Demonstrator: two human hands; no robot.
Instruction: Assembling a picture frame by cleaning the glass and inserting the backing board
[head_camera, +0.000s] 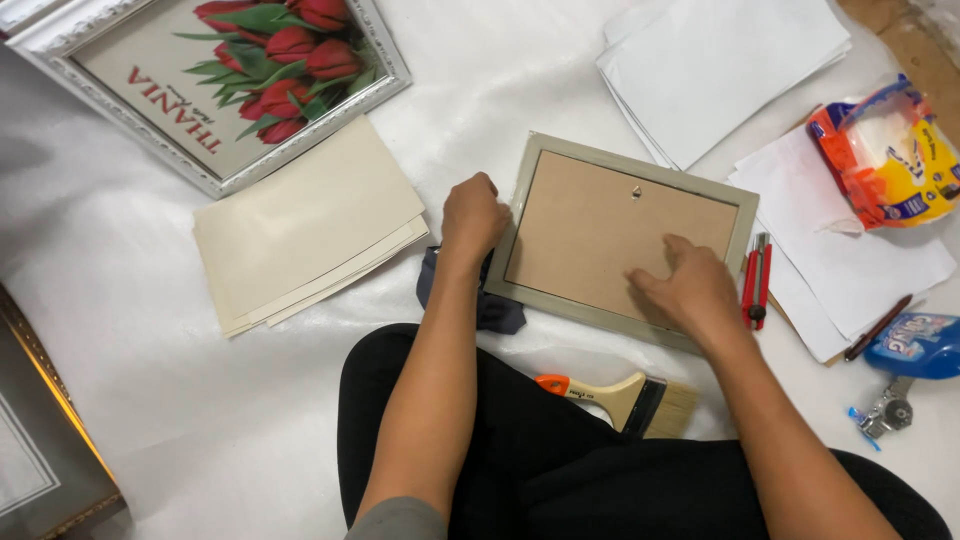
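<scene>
A small grey-green picture frame (540, 170) lies face down on the white sheet, its brown backing board (600, 225) up. My left hand (472, 215) is curled against the frame's left edge, over a dark cloth (495, 312). My right hand (690, 285) lies flat with fingers spread on the lower right of the backing board.
A stack of cream cards (300, 225) lies to the left, below a white framed tulip print (215, 85). White paper sheets (720, 65) sit at the top right. A red utility knife (757, 280), pen (877, 327), plastic bag (890, 155), blue tape dispenser (915, 350) and a paintbrush (625, 400) on my lap are nearby.
</scene>
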